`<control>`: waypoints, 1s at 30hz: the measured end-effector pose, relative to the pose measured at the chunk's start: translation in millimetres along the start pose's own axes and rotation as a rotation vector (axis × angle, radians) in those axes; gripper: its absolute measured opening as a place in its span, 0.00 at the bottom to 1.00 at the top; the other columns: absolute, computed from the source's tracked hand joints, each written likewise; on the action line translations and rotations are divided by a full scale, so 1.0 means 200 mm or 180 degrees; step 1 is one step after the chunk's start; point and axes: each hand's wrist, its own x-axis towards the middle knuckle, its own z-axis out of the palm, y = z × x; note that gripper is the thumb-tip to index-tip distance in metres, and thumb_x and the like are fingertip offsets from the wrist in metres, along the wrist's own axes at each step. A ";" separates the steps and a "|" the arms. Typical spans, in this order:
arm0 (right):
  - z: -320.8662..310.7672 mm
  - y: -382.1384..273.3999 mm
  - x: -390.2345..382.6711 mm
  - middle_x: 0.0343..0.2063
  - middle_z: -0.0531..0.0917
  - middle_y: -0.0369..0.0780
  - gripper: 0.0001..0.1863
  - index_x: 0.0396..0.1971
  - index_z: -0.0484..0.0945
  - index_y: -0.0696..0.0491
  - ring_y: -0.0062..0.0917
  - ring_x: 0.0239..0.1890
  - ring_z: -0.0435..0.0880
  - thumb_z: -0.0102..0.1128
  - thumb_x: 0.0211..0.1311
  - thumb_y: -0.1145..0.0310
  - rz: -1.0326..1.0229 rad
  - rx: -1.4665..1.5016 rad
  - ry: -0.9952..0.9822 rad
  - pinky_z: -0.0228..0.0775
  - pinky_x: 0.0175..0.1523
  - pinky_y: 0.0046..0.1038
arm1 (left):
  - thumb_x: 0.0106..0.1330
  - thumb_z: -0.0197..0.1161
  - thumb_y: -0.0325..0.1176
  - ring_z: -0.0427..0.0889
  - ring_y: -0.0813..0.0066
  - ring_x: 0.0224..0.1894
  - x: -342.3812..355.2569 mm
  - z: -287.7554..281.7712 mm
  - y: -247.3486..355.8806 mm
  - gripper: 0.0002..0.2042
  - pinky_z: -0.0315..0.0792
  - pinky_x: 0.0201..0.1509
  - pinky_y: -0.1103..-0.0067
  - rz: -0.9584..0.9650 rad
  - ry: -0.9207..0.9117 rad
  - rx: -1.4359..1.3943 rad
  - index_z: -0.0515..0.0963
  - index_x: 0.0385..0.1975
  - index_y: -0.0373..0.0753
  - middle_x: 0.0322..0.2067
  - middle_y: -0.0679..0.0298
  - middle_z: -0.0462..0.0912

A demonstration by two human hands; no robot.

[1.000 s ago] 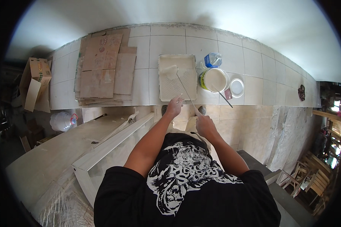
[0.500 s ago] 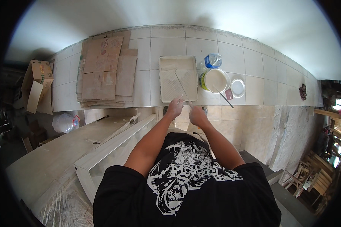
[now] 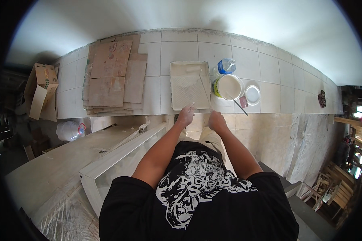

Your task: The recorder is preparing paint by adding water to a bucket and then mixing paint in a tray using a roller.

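A paint roller (image 3: pixel 192 69) lies at the far end of the cream-coated paint tray (image 3: pixel 173 90), its thin rod slanting back over the ribbed slope. My right hand (image 3: pixel 217 121) is closed round the roller's handle, just off the tray's near right corner. At the tray's near edge, my left hand (image 3: pixel 185 116) has its fingers closed on the rim; part of the grip is hidden. Right of the tray stands an open bucket (image 3: pixel 230 85) of cream paint with a dark stick (image 3: pixel 240 106) leaning out over its near side.
A clear bottle with a blue label (image 3: pixel 226 66) stands behind the bucket; a white lid (image 3: pixel 252 94) lies to its right. Flattened cardboard (image 3: pixel 108 76) covers the tiled ledge's left part. An open carton (image 3: pixel 44 82) sits farther left. A white frame (image 3: pixel 120 154) leans beside me.
My right hand has moved slightly right. The roller has shifted right across the tray's far end, and its rod now lies nearer the right wall. My left hand stays at the rim.
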 end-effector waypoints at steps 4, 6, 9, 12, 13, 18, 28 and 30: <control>0.12 0.08 0.14 0.34 0.83 0.63 0.23 0.55 0.72 0.66 0.54 0.42 0.84 0.52 0.60 0.73 -0.0667 0.0042 0.0263 0.77 0.48 0.49 | 0.76 0.47 0.35 0.84 0.69 0.35 -0.01 0.01 -0.01 0.21 0.77 0.47 0.75 -0.0059 -0.0039 0.0058 0.69 0.66 0.37 0.47 0.56 0.86; 0.13 0.06 0.16 0.36 0.83 0.63 0.23 0.55 0.73 0.65 0.54 0.43 0.84 0.53 0.59 0.73 -0.0761 0.0162 0.0444 0.76 0.49 0.49 | 0.75 0.47 0.34 0.84 0.70 0.35 -0.03 0.01 -0.01 0.21 0.77 0.48 0.75 -0.0098 -0.0058 0.0126 0.69 0.66 0.37 0.47 0.56 0.86; -0.01 -0.07 0.13 0.40 0.82 0.62 0.22 0.53 0.75 0.64 0.54 0.46 0.82 0.55 0.58 0.72 -0.0349 0.0971 0.0132 0.75 0.52 0.48 | 0.74 0.48 0.33 0.84 0.70 0.35 -0.05 0.00 -0.05 0.22 0.77 0.47 0.75 -0.0032 0.0027 0.0068 0.69 0.66 0.37 0.47 0.57 0.86; -0.11 -0.02 0.07 0.43 0.82 0.61 0.21 0.52 0.77 0.62 0.53 0.49 0.82 0.56 0.59 0.71 -0.0215 0.1259 0.0049 0.74 0.55 0.48 | 0.73 0.48 0.32 0.83 0.70 0.34 -0.03 0.01 -0.07 0.22 0.77 0.47 0.75 -0.0018 -0.0006 0.0011 0.69 0.65 0.37 0.47 0.57 0.86; -0.12 0.01 0.06 0.43 0.82 0.60 0.22 0.53 0.77 0.61 0.52 0.48 0.82 0.56 0.59 0.71 -0.0654 0.0851 0.0397 0.73 0.55 0.47 | 0.73 0.48 0.32 0.83 0.70 0.34 -0.03 0.02 -0.07 0.22 0.77 0.47 0.75 -0.0008 -0.0026 0.0009 0.69 0.65 0.37 0.47 0.57 0.86; -0.13 -0.07 -0.11 0.45 0.81 0.61 0.21 0.55 0.76 0.61 0.55 0.49 0.81 0.54 0.62 0.72 -0.0514 -0.0051 -0.0100 0.74 0.55 0.50 | 0.74 0.48 0.33 0.83 0.70 0.35 -0.05 0.01 -0.08 0.22 0.77 0.47 0.76 -0.0087 -0.0031 -0.0044 0.68 0.66 0.37 0.47 0.56 0.86; 0.08 -0.20 0.18 0.41 0.83 0.59 0.20 0.51 0.78 0.64 0.50 0.42 0.86 0.54 0.60 0.75 -0.0886 0.0070 0.0261 0.77 0.48 0.48 | 0.74 0.48 0.33 0.84 0.71 0.35 -0.07 -0.06 -0.04 0.21 0.77 0.46 0.76 -0.0084 0.0054 0.0086 0.69 0.66 0.36 0.47 0.56 0.86; 0.09 -0.06 0.31 0.42 0.84 0.58 0.21 0.53 0.77 0.65 0.47 0.40 0.86 0.55 0.59 0.75 -0.0990 0.0186 0.0122 0.78 0.48 0.45 | 0.75 0.48 0.33 0.84 0.71 0.34 -0.04 -0.04 -0.04 0.22 0.77 0.45 0.76 -0.0065 -0.0024 0.0064 0.69 0.66 0.36 0.47 0.57 0.86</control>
